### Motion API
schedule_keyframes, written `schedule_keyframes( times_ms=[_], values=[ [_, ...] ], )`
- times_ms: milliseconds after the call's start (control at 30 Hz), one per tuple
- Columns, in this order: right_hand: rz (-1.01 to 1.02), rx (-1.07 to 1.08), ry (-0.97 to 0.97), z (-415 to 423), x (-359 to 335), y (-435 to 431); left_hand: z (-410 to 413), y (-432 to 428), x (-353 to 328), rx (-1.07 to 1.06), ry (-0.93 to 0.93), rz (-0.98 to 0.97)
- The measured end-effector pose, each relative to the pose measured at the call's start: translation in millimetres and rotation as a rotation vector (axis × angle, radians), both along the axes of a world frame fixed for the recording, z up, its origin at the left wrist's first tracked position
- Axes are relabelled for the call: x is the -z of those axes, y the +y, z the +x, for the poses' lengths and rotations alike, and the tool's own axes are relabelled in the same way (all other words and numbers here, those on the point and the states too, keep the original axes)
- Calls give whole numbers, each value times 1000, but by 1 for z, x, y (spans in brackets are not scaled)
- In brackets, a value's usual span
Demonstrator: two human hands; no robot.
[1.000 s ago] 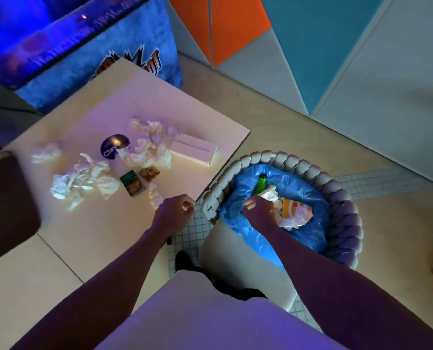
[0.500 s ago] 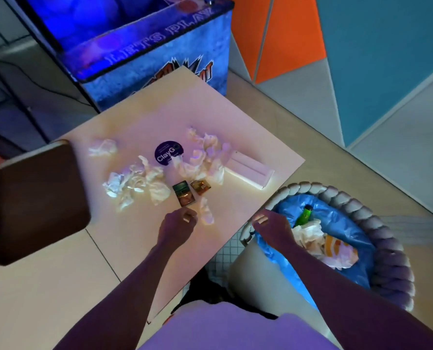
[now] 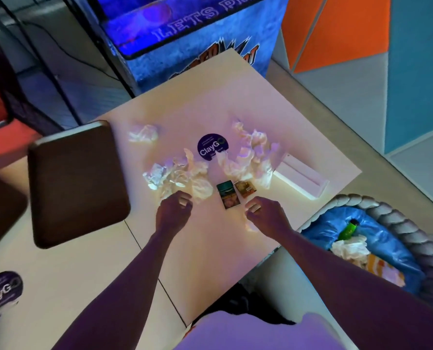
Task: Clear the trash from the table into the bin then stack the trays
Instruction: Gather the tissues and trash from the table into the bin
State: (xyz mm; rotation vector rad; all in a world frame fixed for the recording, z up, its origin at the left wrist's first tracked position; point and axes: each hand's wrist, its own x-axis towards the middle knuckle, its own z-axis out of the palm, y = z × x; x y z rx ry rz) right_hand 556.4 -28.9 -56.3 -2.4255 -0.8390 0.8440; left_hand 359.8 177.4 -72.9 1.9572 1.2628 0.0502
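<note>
I hold both hands low over the cream square table (image 3: 210, 97); the left hand (image 3: 173, 210) hangs loosely curled at the crumpled white paper napkins (image 3: 180, 176), the right hand (image 3: 266, 214) likewise beside the small green card box (image 3: 228, 195); neither grips anything, seemingly poised to gather trash; the grey woven bin (image 3: 356, 199) stands close right for short drops; the dark brown tray (image 3: 76, 183) lies left.

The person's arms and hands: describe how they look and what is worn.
The left arm and right arm are bare, no sleeves in view. The left hand and right hand show no gloves, rings or watch. A pale purple garment shows at the bottom edge.
</note>
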Motion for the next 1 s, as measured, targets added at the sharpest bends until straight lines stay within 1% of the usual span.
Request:
schedule_keyframes(
  times_ms=[167,367,533,667,800,867,900,1000],
  values=[
    [-39,-20,-38,-6,7,35,-8,44,10,-19,51,139],
    [-124,-19,-107,-18,14,67,-4,78,23,-119,119,267],
    [-173,-20,-134,-27,23,84,3,90,34,-48,187,284],
    [-196,-22,-157,-32,28,97,10,99,35,-58,253,436],
    [-220,-25,-184,-35,33,102,12,114,34,-40,308,541],
    [-246,-33,-191,-35,34,103,13,123,33,-13,335,534],
    [-257,-39,-195,-35,34,104,13,128,33,5,352,502],
    [-270,-44,-200,-35,34,103,15,142,35,77,407,339]
  ],
)
